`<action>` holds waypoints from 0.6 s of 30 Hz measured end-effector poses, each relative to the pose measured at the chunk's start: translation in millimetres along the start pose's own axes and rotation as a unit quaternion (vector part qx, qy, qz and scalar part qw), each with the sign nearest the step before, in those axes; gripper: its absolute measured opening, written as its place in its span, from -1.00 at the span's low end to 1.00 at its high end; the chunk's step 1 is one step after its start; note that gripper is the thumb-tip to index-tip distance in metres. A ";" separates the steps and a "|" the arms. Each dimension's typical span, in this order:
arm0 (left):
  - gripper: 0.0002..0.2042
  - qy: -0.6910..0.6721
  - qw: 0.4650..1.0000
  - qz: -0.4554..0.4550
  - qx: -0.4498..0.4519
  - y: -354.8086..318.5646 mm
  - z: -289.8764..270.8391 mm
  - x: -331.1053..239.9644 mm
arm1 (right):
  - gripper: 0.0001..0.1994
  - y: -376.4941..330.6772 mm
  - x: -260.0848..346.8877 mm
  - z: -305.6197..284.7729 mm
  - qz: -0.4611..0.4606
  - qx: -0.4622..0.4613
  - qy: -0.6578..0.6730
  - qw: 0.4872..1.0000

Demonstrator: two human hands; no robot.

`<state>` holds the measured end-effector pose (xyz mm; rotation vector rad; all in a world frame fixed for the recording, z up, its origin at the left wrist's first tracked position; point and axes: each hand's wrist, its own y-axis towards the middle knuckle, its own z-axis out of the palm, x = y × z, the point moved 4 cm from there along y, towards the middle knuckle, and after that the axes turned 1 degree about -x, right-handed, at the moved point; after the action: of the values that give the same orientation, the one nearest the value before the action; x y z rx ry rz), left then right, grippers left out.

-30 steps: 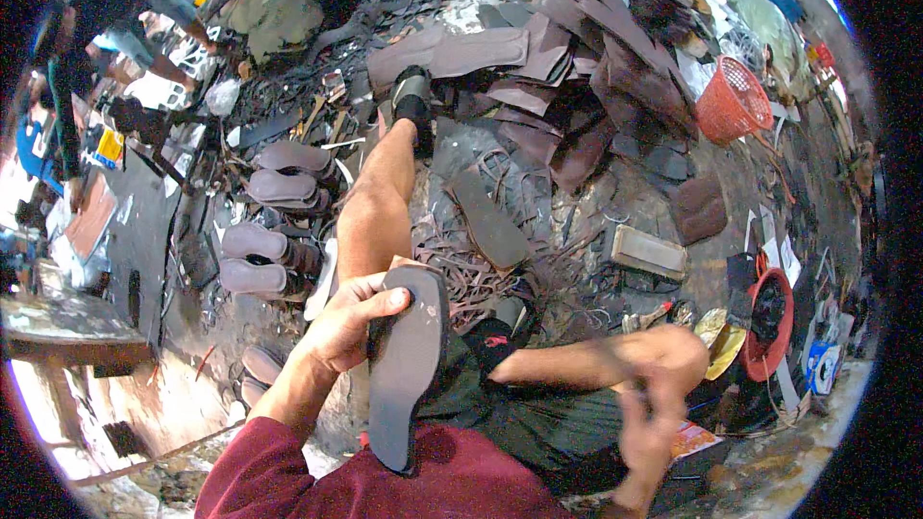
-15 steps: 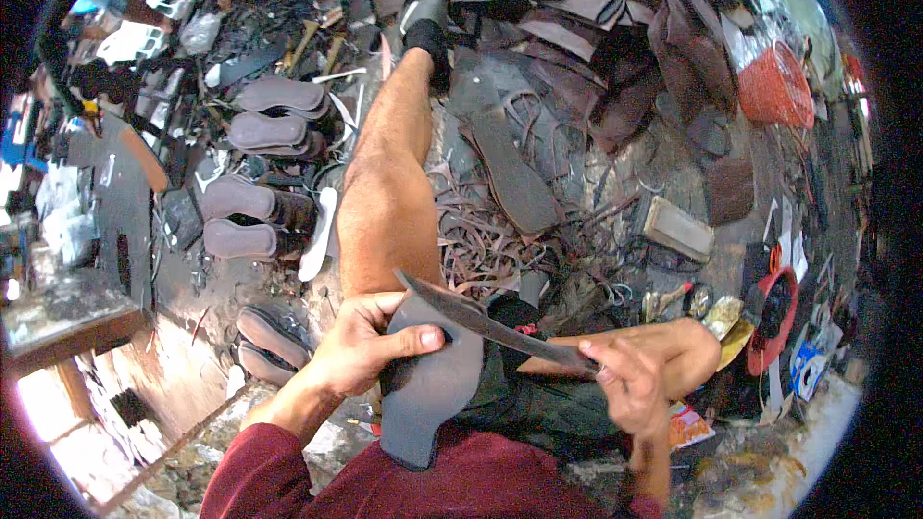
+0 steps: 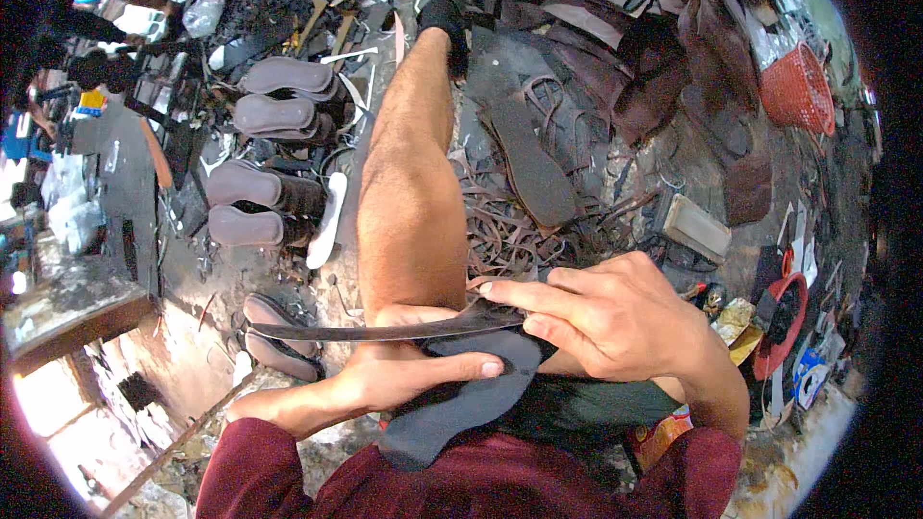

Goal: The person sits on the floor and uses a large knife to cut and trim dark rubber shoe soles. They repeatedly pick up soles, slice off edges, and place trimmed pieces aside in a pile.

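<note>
I am seeing a person sitting with one bare leg (image 3: 409, 192) stretching forward across the crowded floor. Beyond the foot, to the right, a big pile of brown sheets (image 3: 673, 58) is lying. Near it a red basket (image 3: 798, 91) is leaning over; what it is containing, I cannot tell. Nearer to the person, a red tub (image 3: 800, 322) is standing tilted, with its inside looking dark, and I cannot make out its contents. At the left of the leg, shaped soles (image 3: 250, 197) are lying in small stacks.

The right hand (image 3: 615, 317) is closing its thumb and fingers on the right end of a dark strip (image 3: 385, 332). The left hand (image 3: 409, 370) is gripping a grey sole (image 3: 461, 408), the thumb pressing on its upper face.

This sole is resting above the person's lap, under the strip. Its long axis is running slantwise, with the narrower end pointing to the lower left, toward the shirt, and the wider part going up to the right hand. The strip is lying almost level, seen nearly on edge, its thin tip pointing left.
</note>
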<state>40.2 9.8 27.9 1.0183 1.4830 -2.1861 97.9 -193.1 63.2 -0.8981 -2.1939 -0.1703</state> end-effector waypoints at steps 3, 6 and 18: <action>-0.55 0.081 0.996 -0.011 0.042 -8.6 -0.5 -1.5 | -0.66 -18.1 -3.0 0.1 0.022 -0.024 0.098 0.995; -0.53 -0.253 0.962 0.022 0.104 -10.8 -16.1 2.1 | -0.68 -75.1 -7.8 8.4 0.066 -0.149 0.249 0.955; -0.57 -0.343 0.887 0.226 -0.211 33.0 76.6 -25.6 | -0.58 -169.7 28.9 113.7 0.182 -0.457 0.042 0.870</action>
<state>48.7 -76.3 39.7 0.3251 1.1461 -1.5409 -93.6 -260.9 27.1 -1.7452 -1.7638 -1.1003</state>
